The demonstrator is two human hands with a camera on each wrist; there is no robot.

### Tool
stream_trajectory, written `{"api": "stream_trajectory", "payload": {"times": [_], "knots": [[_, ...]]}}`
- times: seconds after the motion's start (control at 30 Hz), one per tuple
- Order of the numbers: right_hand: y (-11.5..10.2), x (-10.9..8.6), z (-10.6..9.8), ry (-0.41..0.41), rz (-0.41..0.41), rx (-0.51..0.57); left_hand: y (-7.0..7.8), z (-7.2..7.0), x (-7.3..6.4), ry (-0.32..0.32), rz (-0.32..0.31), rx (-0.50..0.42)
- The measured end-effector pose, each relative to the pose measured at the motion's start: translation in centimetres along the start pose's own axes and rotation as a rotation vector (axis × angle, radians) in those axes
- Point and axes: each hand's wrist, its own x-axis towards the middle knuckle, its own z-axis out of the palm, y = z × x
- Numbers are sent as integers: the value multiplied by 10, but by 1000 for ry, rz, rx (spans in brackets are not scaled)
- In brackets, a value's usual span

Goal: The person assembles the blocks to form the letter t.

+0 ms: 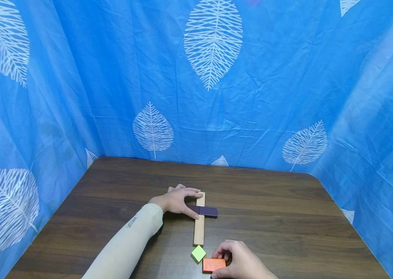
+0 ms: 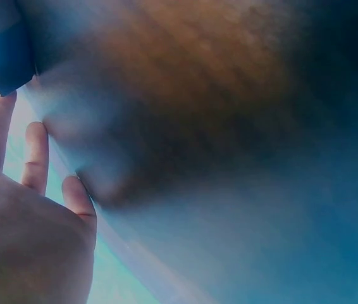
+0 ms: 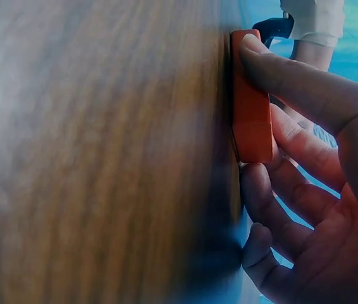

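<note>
A pale wooden strip [image 1: 199, 231] runs lengthwise on the table, with dark purple blocks [image 1: 208, 212] crossing its middle. My left hand [image 1: 175, 199] spans the crossing from the left. Its index fingertip touches the strip's far part and its thumb lies at the near edge of the purple blocks. In the left wrist view a dark block [image 2: 7, 60] meets the fingertips. My right hand [image 1: 240, 257] pinches an orange rectangular block [image 1: 214, 265] between thumb and fingers, low at the tabletop. Just left of it sits a lime-green block [image 1: 198, 253], turned cornerwise below the strip's near end.
The brown wood-grain table [image 1: 269, 217] extends to both sides of the blocks. Blue cloth [image 1: 262, 97] with white leaf prints hangs around its back and sides. My left sleeve [image 1: 126, 240] crosses the table's left front.
</note>
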Motion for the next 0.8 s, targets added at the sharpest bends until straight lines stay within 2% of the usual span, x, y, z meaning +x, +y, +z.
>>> {"api": "stream_trajectory", "payload": {"times": [0.27,0.5,0.8], "knots": [[-1,0,1,5,27,4,0,0,-1,1,7,6],[-1,0,0,-4,21,-5,1,-1,-1,-1,-25,1],[0,1,0,-11,34,12,0,0,0,-3,-17,10]]}}
